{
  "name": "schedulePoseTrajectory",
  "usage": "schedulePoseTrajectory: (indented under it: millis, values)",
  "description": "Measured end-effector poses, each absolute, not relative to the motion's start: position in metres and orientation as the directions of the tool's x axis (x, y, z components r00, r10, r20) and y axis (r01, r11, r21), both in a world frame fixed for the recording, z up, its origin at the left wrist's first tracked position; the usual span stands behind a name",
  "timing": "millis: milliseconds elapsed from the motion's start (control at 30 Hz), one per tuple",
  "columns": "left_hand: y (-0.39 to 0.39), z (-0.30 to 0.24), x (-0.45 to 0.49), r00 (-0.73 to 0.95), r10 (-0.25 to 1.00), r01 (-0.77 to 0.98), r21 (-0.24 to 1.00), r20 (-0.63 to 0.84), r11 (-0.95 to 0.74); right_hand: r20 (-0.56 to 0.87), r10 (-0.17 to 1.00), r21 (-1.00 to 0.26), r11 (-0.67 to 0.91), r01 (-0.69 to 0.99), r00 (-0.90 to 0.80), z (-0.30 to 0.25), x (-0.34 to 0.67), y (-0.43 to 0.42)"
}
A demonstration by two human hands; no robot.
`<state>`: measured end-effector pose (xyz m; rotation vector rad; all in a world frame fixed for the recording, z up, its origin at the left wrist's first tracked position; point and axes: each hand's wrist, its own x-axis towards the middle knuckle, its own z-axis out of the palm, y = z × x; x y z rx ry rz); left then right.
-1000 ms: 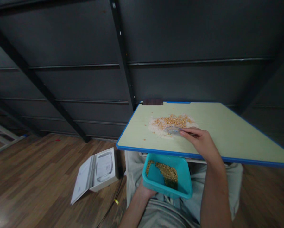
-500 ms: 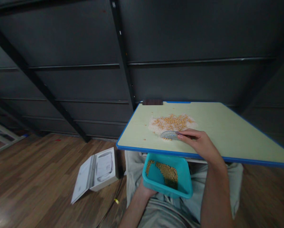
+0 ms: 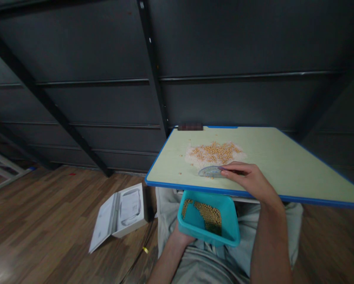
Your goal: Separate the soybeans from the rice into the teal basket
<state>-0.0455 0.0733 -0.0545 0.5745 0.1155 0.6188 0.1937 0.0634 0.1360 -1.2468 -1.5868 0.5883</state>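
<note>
A heap of yellow beans mixed with white rice (image 3: 214, 153) lies on a pale green tabletop with a blue rim (image 3: 283, 157). My right hand (image 3: 248, 179) rests on the table just before the heap, fingers closed on a clear plastic spoon (image 3: 210, 172) whose bowl lies flat near the front edge. Below the edge, my left hand (image 3: 178, 238) grips the underside of a teal plastic tub (image 3: 230, 221) held over my lap. The tub holds several yellow beans (image 3: 208, 216).
An open white box (image 3: 117, 217) lies on the wooden floor at the left, with a cable beside it. A dark panelled wall with black metal struts (image 3: 153, 67) stands behind the table. Loose beans dot the tabletop at the left of the heap.
My right hand has drawn the spoon back from the heap toward the table's front edge and a little to the left. The tub and left hand have stayed put.
</note>
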Motion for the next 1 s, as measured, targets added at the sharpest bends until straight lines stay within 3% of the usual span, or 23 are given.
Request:
schedulePoseTrajectory:
  millis: [400,800,1000]
  values:
    - [0.074,-0.058,-0.045,0.806,0.579,-0.551,0.507,0.119,0.663,0.409,0.912,-0.807,0.364,0.465,-0.004,0.131,0.196,0.068]
    - [0.075,-0.065,-0.043,0.818,0.569,-0.532,0.491,0.086,0.69,0.433,0.881,-0.839,0.316,0.443,0.192,0.131,0.195,0.07]
    - [0.076,-0.061,-0.043,0.82,0.559,-0.529,0.53,0.119,0.663,0.417,0.902,-0.824,0.326,0.463,0.108,0.133,0.193,0.07]
